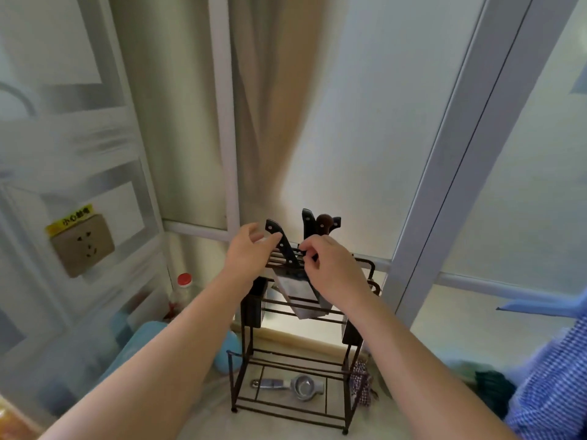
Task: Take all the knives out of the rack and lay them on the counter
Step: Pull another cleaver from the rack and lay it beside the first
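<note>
The left hand (251,252) is spread, its fingers closing on the tilted black knife handle (281,242). The right hand (330,268) pinches at the rack (295,328) top rail; what it holds cannot be determined. All visible knives, including the three handles behind (320,223), sit in the rack. None lies on the counter (209,420); extraction has not started.

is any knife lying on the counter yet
No, the knives all stand in the rack with handles up; on the counter under it lies only a metal squeezer.

Knives (283,246) in rack (362,263); bottle (181,296) left.
</note>
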